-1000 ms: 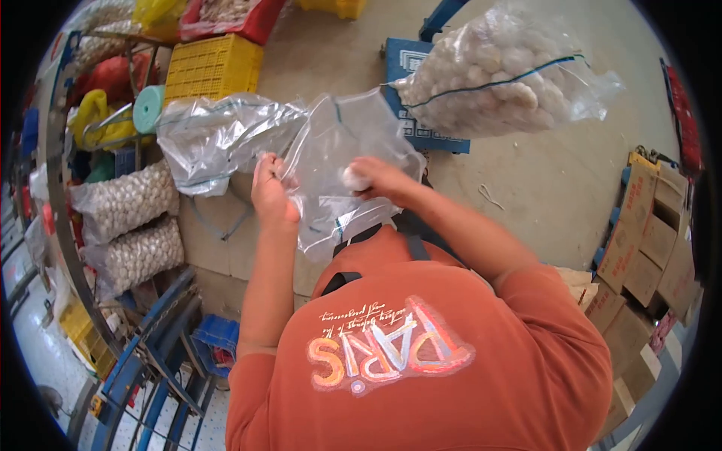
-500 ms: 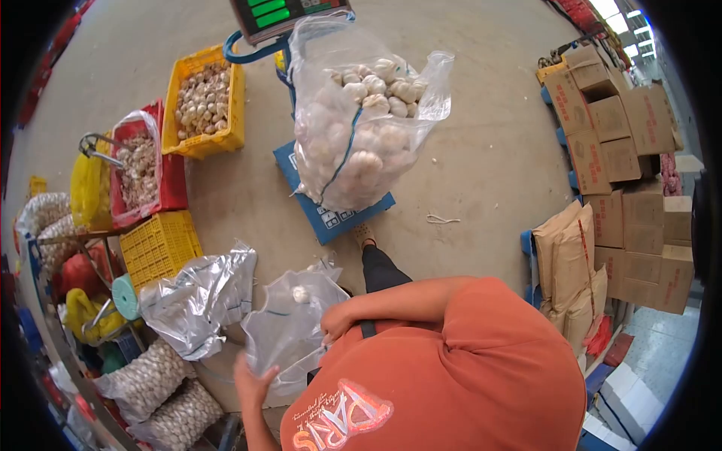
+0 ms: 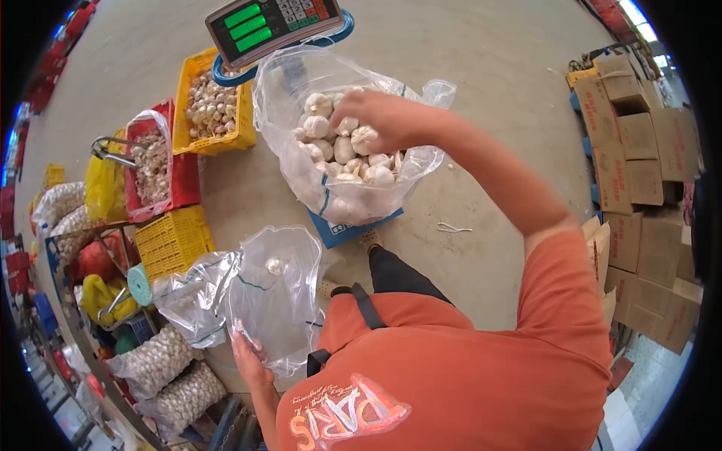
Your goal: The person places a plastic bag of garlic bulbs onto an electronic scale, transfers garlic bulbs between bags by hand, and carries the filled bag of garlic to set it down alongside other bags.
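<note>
My right hand (image 3: 387,120) is inside the mouth of a large clear plastic bag (image 3: 301,184) full of white garlic bulbs. Its fingers curl over a garlic bulb (image 3: 365,140) at the top of the heap, though they partly hide it. This bag stands on the blue platform (image 3: 342,232) of a floor scale. Lower down, my left hand (image 3: 253,358) grips the edge of a second clear plastic bag (image 3: 282,323), which hangs open beside my legs. One loose garlic bulb (image 3: 275,266) shows in that bag.
The scale's display (image 3: 271,26) rises behind the large bag. Left of it are a yellow crate (image 3: 248,131) and a red crate (image 3: 188,180) of garlic. Filled garlic bags (image 3: 180,398) lie at lower left. Cardboard boxes (image 3: 643,165) are stacked at right. A string (image 3: 455,228) lies on the floor.
My right hand has gone from my waist up into the large garlic bag. My left hand has closed on the smaller bag's edge, and that bag is more spread out.
</note>
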`<action>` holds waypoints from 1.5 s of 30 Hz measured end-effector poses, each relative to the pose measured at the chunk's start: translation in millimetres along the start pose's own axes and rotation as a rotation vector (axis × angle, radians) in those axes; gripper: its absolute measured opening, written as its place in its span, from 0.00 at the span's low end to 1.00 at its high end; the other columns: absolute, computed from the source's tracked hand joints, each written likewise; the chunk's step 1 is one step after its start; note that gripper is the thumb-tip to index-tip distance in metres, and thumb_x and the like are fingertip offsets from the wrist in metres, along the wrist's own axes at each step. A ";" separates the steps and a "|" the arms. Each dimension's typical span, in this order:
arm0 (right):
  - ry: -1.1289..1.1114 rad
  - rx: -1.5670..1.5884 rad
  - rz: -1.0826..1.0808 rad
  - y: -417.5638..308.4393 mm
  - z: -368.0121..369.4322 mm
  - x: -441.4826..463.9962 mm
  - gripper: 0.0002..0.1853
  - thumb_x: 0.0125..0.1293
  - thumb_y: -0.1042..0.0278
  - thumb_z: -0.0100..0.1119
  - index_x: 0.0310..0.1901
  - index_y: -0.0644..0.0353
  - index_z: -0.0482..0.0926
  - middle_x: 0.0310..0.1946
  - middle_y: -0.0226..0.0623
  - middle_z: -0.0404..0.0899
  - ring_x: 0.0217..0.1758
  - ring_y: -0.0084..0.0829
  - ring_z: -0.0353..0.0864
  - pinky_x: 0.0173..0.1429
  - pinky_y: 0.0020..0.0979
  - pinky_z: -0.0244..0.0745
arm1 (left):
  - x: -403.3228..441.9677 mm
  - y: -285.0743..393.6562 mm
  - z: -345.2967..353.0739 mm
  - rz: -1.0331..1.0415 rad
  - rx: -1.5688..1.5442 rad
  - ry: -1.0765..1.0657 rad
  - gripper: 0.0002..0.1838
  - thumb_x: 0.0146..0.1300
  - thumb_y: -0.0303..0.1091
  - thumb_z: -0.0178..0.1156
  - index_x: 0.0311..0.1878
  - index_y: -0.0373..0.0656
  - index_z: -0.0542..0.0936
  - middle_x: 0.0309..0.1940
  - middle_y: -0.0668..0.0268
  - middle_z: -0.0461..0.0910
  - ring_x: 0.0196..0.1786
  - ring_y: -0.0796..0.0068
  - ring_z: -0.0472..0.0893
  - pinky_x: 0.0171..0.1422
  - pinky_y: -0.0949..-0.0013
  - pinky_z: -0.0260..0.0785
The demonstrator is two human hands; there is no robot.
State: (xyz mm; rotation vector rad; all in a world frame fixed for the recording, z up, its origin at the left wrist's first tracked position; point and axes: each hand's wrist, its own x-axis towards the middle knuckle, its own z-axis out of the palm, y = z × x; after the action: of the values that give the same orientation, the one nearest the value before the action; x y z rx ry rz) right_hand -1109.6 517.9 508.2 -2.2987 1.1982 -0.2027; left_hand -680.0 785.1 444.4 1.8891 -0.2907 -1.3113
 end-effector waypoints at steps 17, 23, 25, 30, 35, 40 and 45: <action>-0.242 -0.435 -0.096 41.4 51.2 33.2 0.31 0.35 0.66 0.70 0.48 0.47 0.75 0.56 0.46 0.63 0.57 0.46 0.67 0.61 0.46 0.63 | -41.6 58.3 60.6 0.078 -0.150 0.067 0.20 0.69 0.47 0.46 0.60 0.52 0.71 0.48 0.76 0.74 0.36 0.85 0.70 0.26 0.81 0.54; -0.142 -0.107 -0.182 49.0 51.8 23.7 0.27 0.35 0.71 0.69 0.45 0.51 0.77 0.59 0.50 0.61 0.53 0.47 0.70 0.57 0.41 0.68 | -40.6 67.4 76.4 0.029 -0.317 0.029 0.19 0.69 0.45 0.48 0.60 0.52 0.72 0.36 0.76 0.75 0.26 0.87 0.68 0.23 0.83 0.54; 0.045 0.093 -0.199 48.5 50.3 18.6 0.25 0.36 0.72 0.66 0.44 0.53 0.76 0.59 0.50 0.62 0.55 0.49 0.69 0.59 0.40 0.67 | -42.1 71.5 80.9 0.009 -0.303 -0.014 0.18 0.68 0.45 0.49 0.59 0.53 0.73 0.27 0.78 0.72 0.24 0.88 0.66 0.22 0.83 0.52; -0.116 1.012 -0.182 -41.1 -22.4 -23.7 0.25 0.42 0.71 0.62 0.48 0.56 0.74 0.51 0.40 0.68 0.54 0.36 0.69 0.58 0.33 0.65 | -40.3 72.2 78.4 -0.016 -0.311 0.003 0.16 0.68 0.46 0.50 0.54 0.51 0.75 0.31 0.75 0.77 0.27 0.86 0.73 0.24 0.81 0.62; -0.684 1.259 -0.369 -125.4 98.8 -6.1 0.26 0.48 0.65 0.63 0.52 0.58 0.72 0.41 0.32 0.75 0.38 0.23 0.76 0.39 0.27 0.72 | -51.7 78.0 86.8 -0.011 -0.327 -0.102 0.19 0.69 0.48 0.48 0.57 0.50 0.73 0.36 0.74 0.78 0.31 0.84 0.75 0.29 0.80 0.66; -0.261 0.515 0.090 -180.1 296.8 28.0 0.39 0.47 0.52 0.67 0.59 0.66 0.65 0.48 0.47 0.76 0.45 0.41 0.78 0.48 0.37 0.72 | -71.9 80.9 74.7 0.065 -0.373 -0.199 0.19 0.69 0.48 0.47 0.58 0.52 0.73 0.26 0.80 0.72 0.21 0.91 0.66 0.19 0.85 0.53; -0.936 0.509 -0.367 -159.4 157.3 -4.0 0.28 0.53 0.50 0.65 0.50 0.64 0.77 0.43 0.42 0.81 0.44 0.39 0.80 0.47 0.38 0.75 | -30.9 80.8 10.2 0.104 -0.640 -0.466 0.20 0.71 0.45 0.44 0.57 0.44 0.73 0.53 0.63 0.77 0.54 0.69 0.76 0.57 0.63 0.70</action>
State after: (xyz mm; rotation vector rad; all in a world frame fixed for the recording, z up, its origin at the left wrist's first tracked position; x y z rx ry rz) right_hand -940.3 656.0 458.9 -1.7649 0.2084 0.3698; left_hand -682.7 745.6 521.9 1.0196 -0.1694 -1.5348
